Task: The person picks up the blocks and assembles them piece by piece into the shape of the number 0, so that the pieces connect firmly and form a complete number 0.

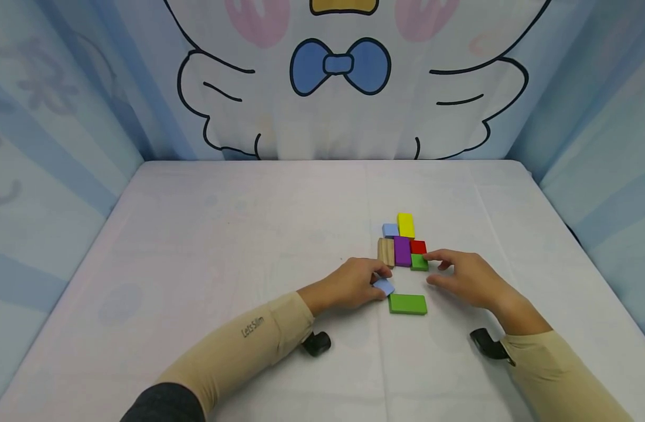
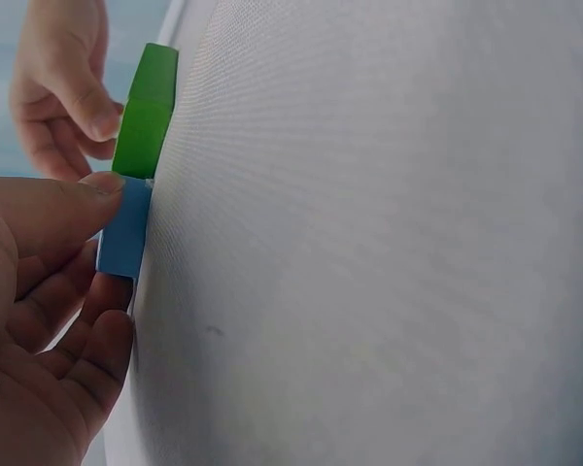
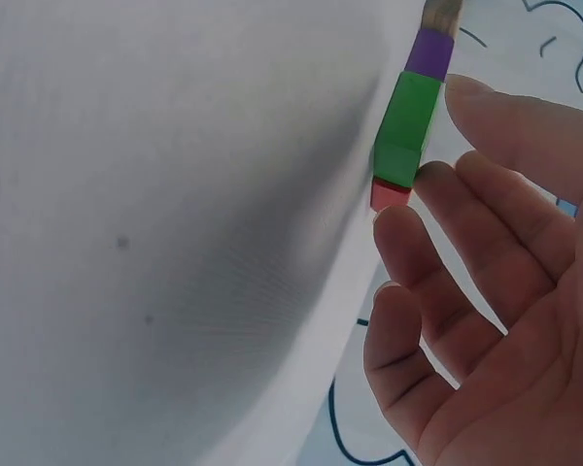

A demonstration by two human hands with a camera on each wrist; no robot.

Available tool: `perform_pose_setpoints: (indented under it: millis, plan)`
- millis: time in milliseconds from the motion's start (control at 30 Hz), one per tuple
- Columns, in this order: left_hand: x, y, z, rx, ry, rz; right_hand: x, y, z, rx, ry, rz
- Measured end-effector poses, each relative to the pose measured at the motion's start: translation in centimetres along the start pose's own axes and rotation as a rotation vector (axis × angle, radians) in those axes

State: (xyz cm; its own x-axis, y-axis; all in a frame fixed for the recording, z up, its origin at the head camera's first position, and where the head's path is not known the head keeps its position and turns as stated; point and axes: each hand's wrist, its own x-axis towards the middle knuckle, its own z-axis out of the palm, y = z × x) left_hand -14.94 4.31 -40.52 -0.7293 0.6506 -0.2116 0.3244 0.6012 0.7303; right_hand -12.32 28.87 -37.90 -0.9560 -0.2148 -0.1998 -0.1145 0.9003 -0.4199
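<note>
My left hand (image 1: 356,282) pinches a light blue block (image 1: 384,286) between thumb and fingers. In the left wrist view this blue block (image 2: 125,228) meets the end of a longer green block (image 2: 146,121), the same green block (image 1: 408,304) that lies nearest me in the head view. My right hand (image 1: 467,278) has its fingers loosely bent beside a small green block (image 1: 419,262), an index fingertip at its right edge. Right behind that block is a red block (image 1: 418,247). In the right wrist view the thumb and fingers spread around the small green block (image 3: 408,116) without gripping it.
Left of the red and green blocks stand a purple block (image 1: 402,251) and a wood-coloured block (image 1: 386,252). Beyond them lie a yellow block (image 1: 405,225) and another light blue block (image 1: 390,230). A white cloth covers the table (image 1: 222,234); printed curtains (image 1: 343,123) surround it.
</note>
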Motion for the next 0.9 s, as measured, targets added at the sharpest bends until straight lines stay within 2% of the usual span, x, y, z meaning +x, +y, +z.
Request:
perform_pose_setpoints:
  millis: [267, 900]
  plan:
    - [0.02, 0.01, -0.08, 0.004, 0.005, 0.003, -0.24, 0.04, -0.17, -0.035, 0.007, -0.002]
    - [0.01, -0.11, -0.02, 0.007, 0.004, 0.015, 0.24, -0.11, -0.27, -0.036, 0.001, 0.011]
